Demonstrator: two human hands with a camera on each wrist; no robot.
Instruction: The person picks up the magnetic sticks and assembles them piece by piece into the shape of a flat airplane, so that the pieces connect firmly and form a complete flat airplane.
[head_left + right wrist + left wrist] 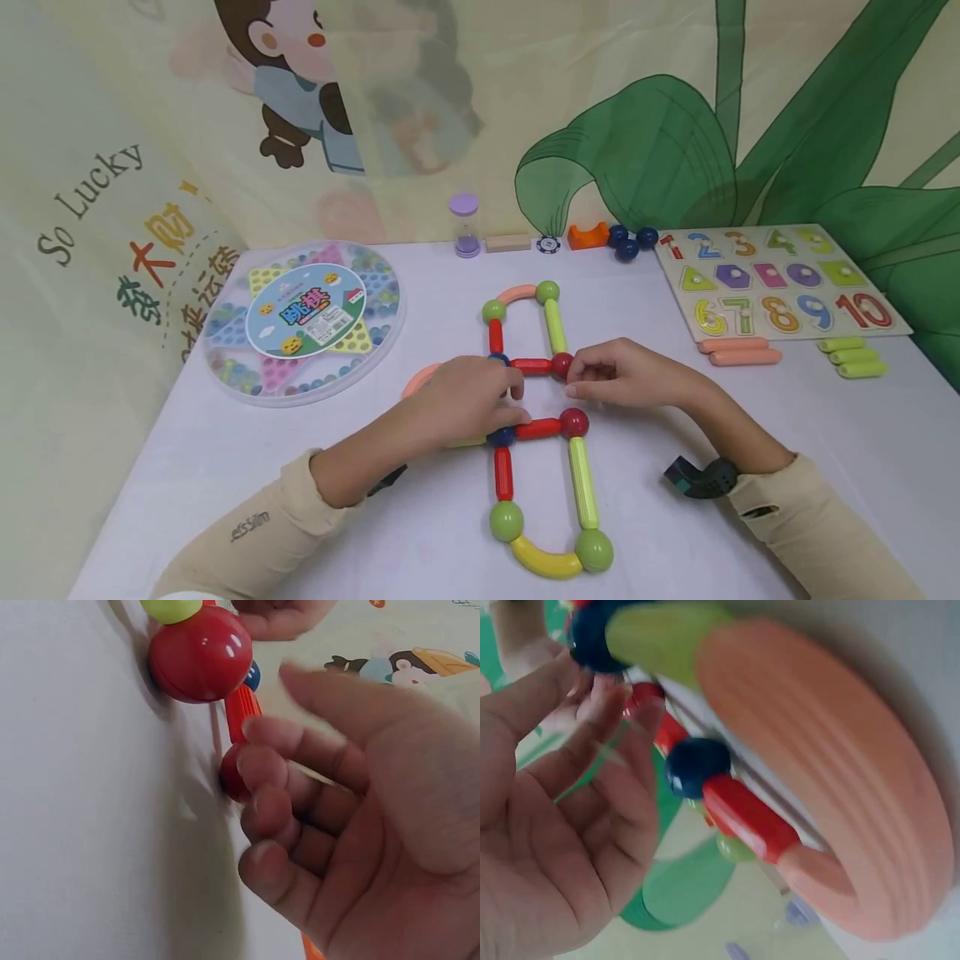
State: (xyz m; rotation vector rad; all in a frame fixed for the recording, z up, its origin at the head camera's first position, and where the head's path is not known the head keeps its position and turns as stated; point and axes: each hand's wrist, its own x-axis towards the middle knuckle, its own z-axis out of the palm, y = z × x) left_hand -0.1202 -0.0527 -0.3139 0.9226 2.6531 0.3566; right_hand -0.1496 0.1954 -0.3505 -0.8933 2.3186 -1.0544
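Note:
My left hand [472,396] reaches over the left side of a frame of magnetic rods and balls, hiding part of it. Its thumb tip is right at the lower blue ball [501,436] and red rod [538,428]; the fingers are loosely bent with a gap to the thumb. In the left wrist view, a curved orange rod [840,765] stands beside that hand. My right hand [637,375] is beside the upper red ball [561,365], fingers loosely curled and nothing between them. The lower red ball [574,422] joins a red rod and a light green rod [582,483].
At the left lies a round Chinese checkers set [303,321]. A number puzzle board [780,283] lies back right, with spare orange rods [742,357] and green rods [858,368] before it. Along the wall stand an hourglass [466,225] and several blue balls [627,249].

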